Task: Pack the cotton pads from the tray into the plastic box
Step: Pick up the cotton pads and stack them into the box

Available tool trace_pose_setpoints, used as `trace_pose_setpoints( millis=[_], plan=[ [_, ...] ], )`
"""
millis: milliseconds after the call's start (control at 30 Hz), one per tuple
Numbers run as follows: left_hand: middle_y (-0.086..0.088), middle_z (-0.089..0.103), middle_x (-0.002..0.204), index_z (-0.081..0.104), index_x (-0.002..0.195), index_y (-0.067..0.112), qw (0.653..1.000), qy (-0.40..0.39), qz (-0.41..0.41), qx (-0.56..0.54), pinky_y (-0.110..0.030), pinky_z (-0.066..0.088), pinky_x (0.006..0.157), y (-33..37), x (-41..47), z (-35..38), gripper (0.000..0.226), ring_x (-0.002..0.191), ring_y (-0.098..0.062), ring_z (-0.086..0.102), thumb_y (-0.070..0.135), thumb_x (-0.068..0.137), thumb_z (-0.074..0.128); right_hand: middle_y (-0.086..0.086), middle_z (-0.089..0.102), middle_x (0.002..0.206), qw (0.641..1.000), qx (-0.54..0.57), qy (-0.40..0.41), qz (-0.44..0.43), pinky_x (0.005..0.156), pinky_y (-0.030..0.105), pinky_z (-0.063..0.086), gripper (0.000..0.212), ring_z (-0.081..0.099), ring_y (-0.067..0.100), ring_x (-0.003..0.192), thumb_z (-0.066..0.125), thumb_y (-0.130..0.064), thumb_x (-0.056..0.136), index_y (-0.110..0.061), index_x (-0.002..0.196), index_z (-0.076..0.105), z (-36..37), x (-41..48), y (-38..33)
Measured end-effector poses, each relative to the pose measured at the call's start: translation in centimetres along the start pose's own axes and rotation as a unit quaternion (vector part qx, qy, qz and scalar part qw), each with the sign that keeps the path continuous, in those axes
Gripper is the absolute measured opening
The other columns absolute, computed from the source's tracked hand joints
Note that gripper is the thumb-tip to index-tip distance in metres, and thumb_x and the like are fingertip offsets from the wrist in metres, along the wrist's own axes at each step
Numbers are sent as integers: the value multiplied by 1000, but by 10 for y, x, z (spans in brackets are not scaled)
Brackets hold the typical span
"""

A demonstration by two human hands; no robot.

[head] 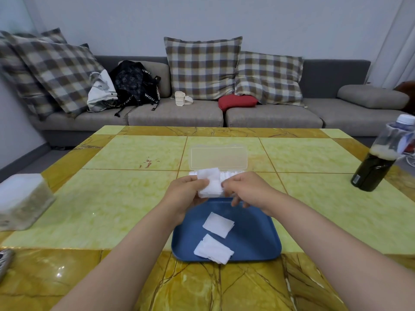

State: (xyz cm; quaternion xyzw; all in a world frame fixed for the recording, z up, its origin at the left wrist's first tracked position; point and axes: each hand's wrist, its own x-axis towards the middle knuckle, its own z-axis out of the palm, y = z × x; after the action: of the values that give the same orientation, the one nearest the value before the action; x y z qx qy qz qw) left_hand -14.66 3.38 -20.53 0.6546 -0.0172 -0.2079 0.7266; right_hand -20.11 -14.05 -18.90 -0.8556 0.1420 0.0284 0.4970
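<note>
Item: held pads, small stack, centre frame, above the tray's far edge.
Your left hand grips it; your right hand pinches its right edge.
Plastic box: lid open, just beyond your hands, partly filled.
Blue tray, lower centre: upper pile, lower pile.
Step, judged: squaring the stack.
Next likely calls for lowering it in, edges aligned.

White cotton pads on blue tray, clear plastic box open behind
</note>
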Motion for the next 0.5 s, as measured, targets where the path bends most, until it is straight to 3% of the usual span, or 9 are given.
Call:
trace_pose_setpoints(
  millis=[100,167,333,433,500],
  plan=[
    [-12,74,97,69,99,3,999,30,1,14,-27,60,72,-2,2,-6,9,84,-22,70,8,95,63,-1,73,96,972,-227,-45,-29,76,27,54,17,64,11,83,70,-25,85,-16,100,76,14,0,15],
    [-13,74,98,68,98,3,999,34,-2,24,-26,59,69,-4,2,-8,8,85,-23,70,8,94,63,-14,66,94,956,-280,-80,-25,84,29,55,28,63,10,91,79,-34,80,-23,105,72,24,-2,17],
    [-15,73,101,68,101,1,998,47,-8,37,-25,60,67,-9,5,-11,10,85,-24,71,8,94,64,-8,71,87,949,-296,-110,-10,81,31,56,18,68,14,90,84,-26,77,-18,92,76,35,2,12],
    [-17,73,105,68,102,2,997,53,-12,46,-33,62,79,-13,7,-15,11,91,-27,72,9,94,65,-14,66,78,953,-278,-117,-19,70,23,51,13,63,9,80,84,-22,77,-24,80,71,31,4,12],
    [-16,73,104,68,102,2,997,61,-15,45,-38,61,84,-15,9,-17,11,92,-28,71,9,93,65,-12,65,83,969,-227,-92,-18,68,22,49,19,62,10,82,85,-19,76,-27,82,68,23,4,12]
  ],
)
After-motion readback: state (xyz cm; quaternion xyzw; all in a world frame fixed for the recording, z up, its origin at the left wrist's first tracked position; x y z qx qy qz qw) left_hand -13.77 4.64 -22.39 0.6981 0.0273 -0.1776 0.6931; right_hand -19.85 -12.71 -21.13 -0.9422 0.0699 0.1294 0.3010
